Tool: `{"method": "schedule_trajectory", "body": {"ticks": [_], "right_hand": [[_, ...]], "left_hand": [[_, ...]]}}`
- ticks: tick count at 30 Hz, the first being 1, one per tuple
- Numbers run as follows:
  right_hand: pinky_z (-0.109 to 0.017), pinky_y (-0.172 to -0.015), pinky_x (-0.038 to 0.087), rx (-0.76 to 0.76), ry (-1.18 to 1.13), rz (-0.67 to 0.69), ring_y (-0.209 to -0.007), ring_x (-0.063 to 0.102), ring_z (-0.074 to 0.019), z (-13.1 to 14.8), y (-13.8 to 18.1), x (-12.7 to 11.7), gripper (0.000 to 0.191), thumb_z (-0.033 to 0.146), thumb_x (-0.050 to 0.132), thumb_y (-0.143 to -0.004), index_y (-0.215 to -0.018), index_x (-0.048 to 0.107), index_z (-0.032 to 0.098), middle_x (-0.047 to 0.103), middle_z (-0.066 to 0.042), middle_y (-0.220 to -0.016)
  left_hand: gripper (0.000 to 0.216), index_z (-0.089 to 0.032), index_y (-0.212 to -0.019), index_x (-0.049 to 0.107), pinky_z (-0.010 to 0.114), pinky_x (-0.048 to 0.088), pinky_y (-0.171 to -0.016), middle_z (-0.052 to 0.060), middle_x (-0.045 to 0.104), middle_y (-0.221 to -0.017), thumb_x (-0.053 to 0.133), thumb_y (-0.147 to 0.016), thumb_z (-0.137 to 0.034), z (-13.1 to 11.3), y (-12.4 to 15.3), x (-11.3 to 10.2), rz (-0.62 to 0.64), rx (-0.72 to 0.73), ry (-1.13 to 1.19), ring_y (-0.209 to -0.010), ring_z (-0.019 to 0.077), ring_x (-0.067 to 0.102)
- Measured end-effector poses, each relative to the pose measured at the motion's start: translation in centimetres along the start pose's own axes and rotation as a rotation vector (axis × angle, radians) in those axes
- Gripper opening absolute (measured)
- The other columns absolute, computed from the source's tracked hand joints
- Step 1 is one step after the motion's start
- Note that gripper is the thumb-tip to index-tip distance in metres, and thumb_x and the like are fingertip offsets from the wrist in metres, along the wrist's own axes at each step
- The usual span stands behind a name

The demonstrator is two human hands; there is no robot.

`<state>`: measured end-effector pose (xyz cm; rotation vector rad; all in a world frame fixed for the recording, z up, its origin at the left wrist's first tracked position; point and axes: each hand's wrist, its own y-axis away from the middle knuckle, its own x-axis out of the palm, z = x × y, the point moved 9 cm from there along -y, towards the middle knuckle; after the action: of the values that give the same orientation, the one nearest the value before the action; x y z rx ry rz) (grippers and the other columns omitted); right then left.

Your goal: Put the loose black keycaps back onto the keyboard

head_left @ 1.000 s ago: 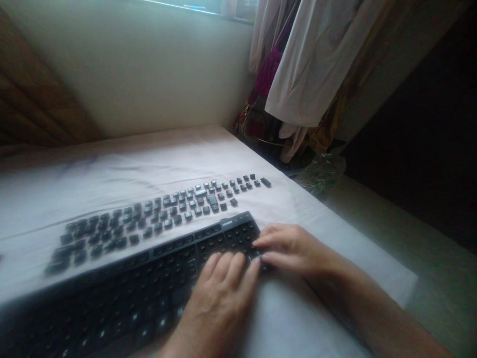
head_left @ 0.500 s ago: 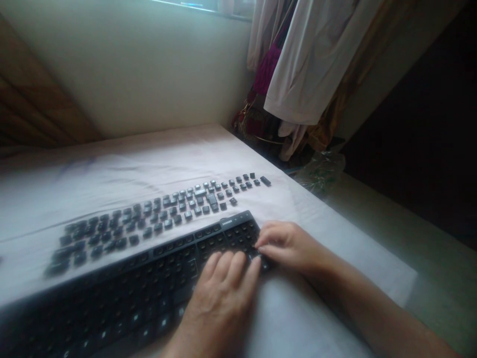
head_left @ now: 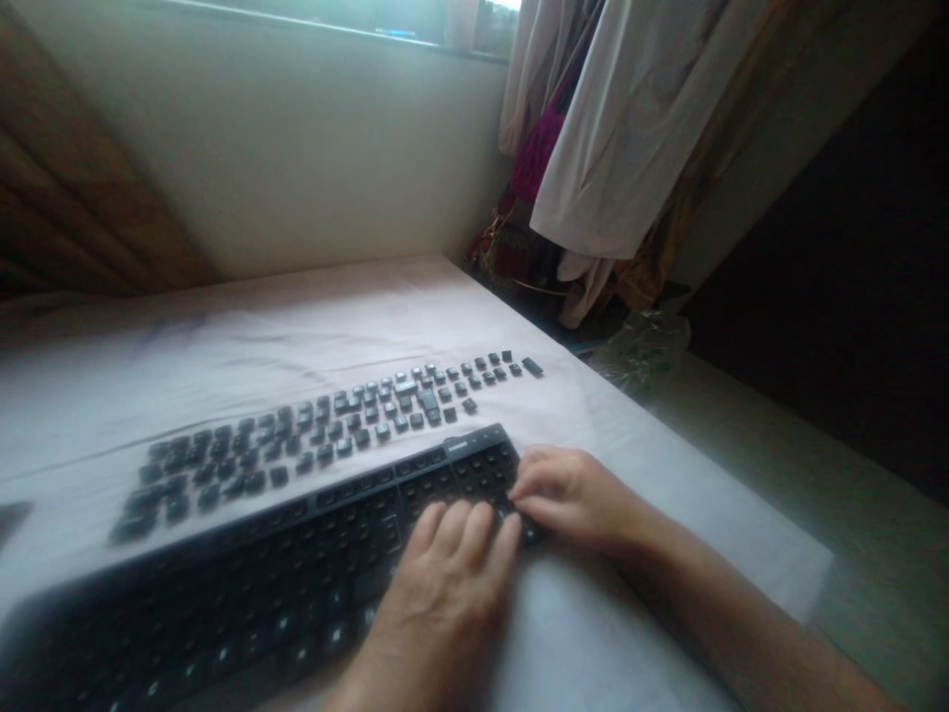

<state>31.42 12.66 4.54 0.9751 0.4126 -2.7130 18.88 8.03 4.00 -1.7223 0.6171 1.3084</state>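
Note:
A black keyboard frame with its caps off lies on a white cloth. My left hand rests flat on the frame's right part, fingers stretched forward and together. My right hand sits at the frame's right end, fingers curled in a pinch at the corner; what they hold, if anything, is hidden. Several loose black keycaps lie in rows on the cloth just beyond the frame.
A pale wall and a window sill stand behind the cloth-covered surface. Hanging clothes and bags fill the right rear corner. The surface's right edge drops to a dim floor. A dark object shows at the far left edge.
My right hand's fingers have curled tighter at the keyboard's right end. The view shifted slightly; both hands stay where they were.

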Motion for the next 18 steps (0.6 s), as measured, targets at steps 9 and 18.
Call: {"method": "schedule_trajectory", "body": {"ticks": [9,18], "right_hand": [[-0.025,-0.063,0.049,-0.107,-0.014,-0.14,-0.065,0.061,-0.0145,0.1,-0.1,0.0,0.014,0.012,0.058,-0.074,-0.067,0.068,0.018,0.063,-0.003,-0.068],[-0.026,-0.062,0.049,-0.108,0.033,-0.193,-0.063,0.059,-0.0145,0.9,-0.1,-0.2,0.026,0.027,0.055,-0.088,-0.064,0.062,0.019,0.061,-0.002,-0.066]], "left_hand": [[0.047,-0.022,-0.14,0.048,0.044,0.038,-0.105,0.01,0.058,-0.123,0.046,-0.094,-0.016,0.0,0.5,0.8,-0.021,0.007,-0.057,-0.113,0.0253,0.051],[0.043,-0.016,-0.135,0.051,0.039,0.047,-0.098,0.01,0.062,-0.123,0.05,-0.092,-0.024,2.5,3.9,-1.9,-0.177,-0.002,-0.169,-0.112,0.0251,0.056]]}}
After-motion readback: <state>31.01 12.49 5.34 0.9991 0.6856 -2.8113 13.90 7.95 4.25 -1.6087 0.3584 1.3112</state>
